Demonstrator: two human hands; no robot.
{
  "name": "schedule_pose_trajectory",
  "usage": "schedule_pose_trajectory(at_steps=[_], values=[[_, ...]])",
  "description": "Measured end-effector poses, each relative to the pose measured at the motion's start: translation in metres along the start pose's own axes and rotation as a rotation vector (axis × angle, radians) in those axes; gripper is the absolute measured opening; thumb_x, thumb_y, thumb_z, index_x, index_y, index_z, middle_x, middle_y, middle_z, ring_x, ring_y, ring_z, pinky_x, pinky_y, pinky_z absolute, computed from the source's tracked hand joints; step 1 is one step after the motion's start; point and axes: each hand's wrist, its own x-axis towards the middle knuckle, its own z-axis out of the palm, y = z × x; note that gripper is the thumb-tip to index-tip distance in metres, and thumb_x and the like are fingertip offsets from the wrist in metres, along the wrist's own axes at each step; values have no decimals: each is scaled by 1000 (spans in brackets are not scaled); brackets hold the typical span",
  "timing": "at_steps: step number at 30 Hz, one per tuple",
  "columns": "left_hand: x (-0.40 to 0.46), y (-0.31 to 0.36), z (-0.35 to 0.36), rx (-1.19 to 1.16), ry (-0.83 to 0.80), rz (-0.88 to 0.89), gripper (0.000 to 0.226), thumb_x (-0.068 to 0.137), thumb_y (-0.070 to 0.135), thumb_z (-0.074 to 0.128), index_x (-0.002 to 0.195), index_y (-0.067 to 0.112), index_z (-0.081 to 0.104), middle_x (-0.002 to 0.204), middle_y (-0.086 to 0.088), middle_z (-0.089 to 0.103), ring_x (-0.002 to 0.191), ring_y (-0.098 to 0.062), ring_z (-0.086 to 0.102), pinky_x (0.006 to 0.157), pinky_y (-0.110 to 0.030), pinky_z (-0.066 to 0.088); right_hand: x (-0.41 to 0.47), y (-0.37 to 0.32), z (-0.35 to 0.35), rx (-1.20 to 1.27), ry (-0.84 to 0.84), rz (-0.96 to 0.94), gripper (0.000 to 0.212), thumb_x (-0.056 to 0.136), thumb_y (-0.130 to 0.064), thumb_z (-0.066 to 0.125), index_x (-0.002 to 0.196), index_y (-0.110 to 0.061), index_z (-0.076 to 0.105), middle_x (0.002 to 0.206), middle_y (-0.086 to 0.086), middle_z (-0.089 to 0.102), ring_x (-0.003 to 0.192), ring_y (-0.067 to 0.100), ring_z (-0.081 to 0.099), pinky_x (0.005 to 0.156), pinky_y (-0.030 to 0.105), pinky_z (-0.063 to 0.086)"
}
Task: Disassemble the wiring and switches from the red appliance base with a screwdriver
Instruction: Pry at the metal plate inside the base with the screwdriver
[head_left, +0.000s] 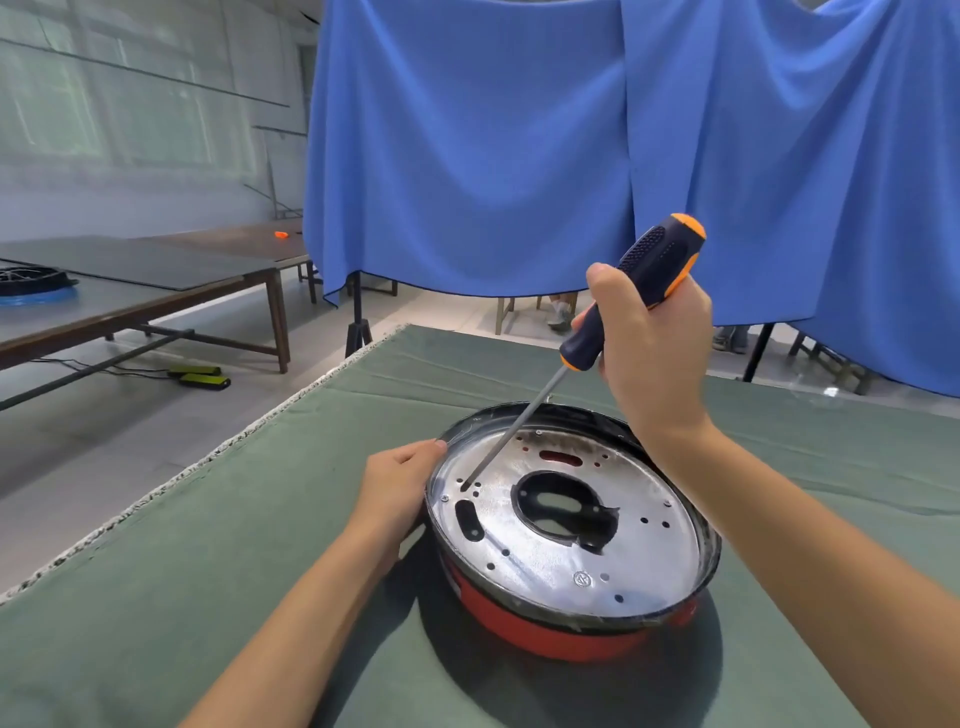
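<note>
early stage by the look of it. red appliance base (550, 631) sits on the green cloth (208, 571) covering the table, right in front of the person, with the silver metal plate (561, 551) still seated inside its dark rim. right hand (652, 353) is wrapped around the handle of the screwdriver (631, 291), shaft angled down and left, tip landing at a small hole near the plate's left edge (looks like it is on or in a screw there, but the tip is too small to be sure). left hand (402, 478) braces the base, fingers curled over the rim on the left side. status: plate is in place, at least 2 small screws visible on it (1 at the left edge, 1 at the far edge), several holes look open, though whether those ever held screws i cannot tell. no wiring or switches visible anywhere, on the cloth or through the big central cutout, which only shows dark. so my read: nothing of the wiring or switches is out yet, the plate fasteners are the current job, then plate off, then the wiring and switches underneath. most of the task remains.
</note>
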Motion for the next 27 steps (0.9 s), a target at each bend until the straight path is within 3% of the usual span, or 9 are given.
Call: schedule_pose_trajectory(at_steps=[5, 12, 18, 27], values=[[8, -5, 0, -26, -8, 12, 10, 86, 19, 63, 79, 12, 63, 73, -9, 56, 67, -17, 51, 64, -29, 43, 6, 7, 11, -12, -28, 6, 18, 76, -24, 58, 64, -15, 46, 47, -3, 59, 44, 11, 54, 41, 17, 39], [7, -5, 2, -98, -38, -8, 15, 87, 17, 62, 80, 6, 70, 71, -11, 60, 64, -17, 53, 62, -28, 44, 7, 7, 23, -76, -74, 19, 19, 73, -28, 57, 64, -15, 47, 50, -1, 60, 47, 12, 56, 40, 17, 39], [0, -4, 7, -100, -85, -14, 18, 88, 17, 61, 82, 2, 70, 70, -11, 60, 62, -16, 53, 57, -23, 45, 7, 5, 24, -103, -113, 47, 20, 72, -26, 57, 65, -11, 46, 59, 16, 61, 44, 11, 55, 40, 18, 40], [-3, -1, 7, -131, -95, -34, 21, 88, 17, 61, 82, 0, 72, 68, -8, 63, 60, -14, 54, 54, -21, 45, 8, -3, 23, -70, -94, 70, 22, 74, -25, 58, 56, -22, 47, 49, 1, 58, 47, 17, 54, 39, 18, 37]])
